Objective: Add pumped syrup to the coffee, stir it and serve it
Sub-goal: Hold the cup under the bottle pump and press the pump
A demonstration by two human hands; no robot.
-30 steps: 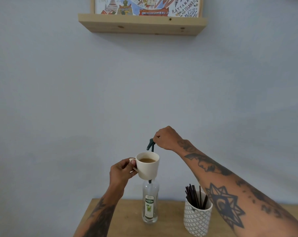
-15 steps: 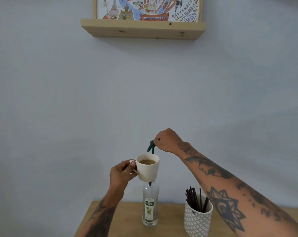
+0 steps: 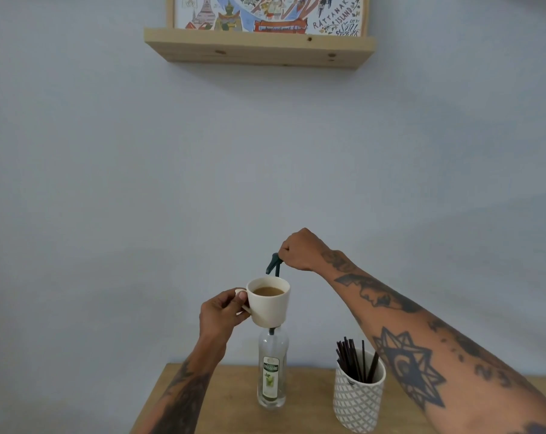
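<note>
Head view: our left hand [image 3: 223,313] pinches the handle of the coffee cup [image 3: 270,300], held in the air under the pump spout [image 3: 273,264]. Our right hand [image 3: 301,250] is curled shut on the pump head, above the syrup bottle [image 3: 271,371] standing on the surface [image 3: 306,402]. Risk: the cup tilts toward 5 o'clock, so a hard press may send syrup past the rim or spill coffee. A patterned holder [image 3: 357,399] of stir sticks [image 3: 353,358] stands at 3 o'clock of the bottle, clear of the cup.

pale wall [image 3: 109,183], wooden shelf [image 3: 259,48]
</note>
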